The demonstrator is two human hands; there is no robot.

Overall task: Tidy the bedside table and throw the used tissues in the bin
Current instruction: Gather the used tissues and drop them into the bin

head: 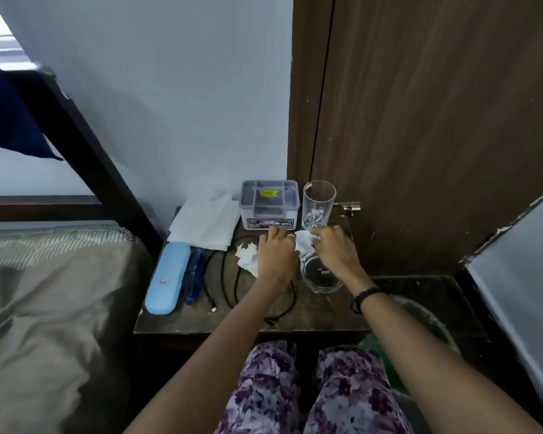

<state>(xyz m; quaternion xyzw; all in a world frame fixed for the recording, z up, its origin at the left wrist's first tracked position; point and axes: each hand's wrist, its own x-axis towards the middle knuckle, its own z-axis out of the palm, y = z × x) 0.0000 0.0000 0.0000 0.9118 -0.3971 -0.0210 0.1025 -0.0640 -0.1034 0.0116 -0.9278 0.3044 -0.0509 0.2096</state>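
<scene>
A dark wooden bedside table [311,314] stands between the bed and a door. Two crumpled white tissues lie on it: one [246,258] just left of my left hand [276,255], another [304,242] between both hands. My right hand [334,249] has its fingers curled onto that second tissue, above a clear glass dish [320,278]. My left hand reaches forward beside it, fingers bent at the grey lidded box [268,203]; whether it holds the tissue is hidden. A tall empty glass [318,203] stands behind my right hand.
Flat white tissues [206,222] lie at the back left. A light blue case [168,278], a dark blue pouch [195,277] and a black cable [229,277] cover the left half. A round bin [433,321] sits on the floor, right of the table. The bed [44,308] is at left.
</scene>
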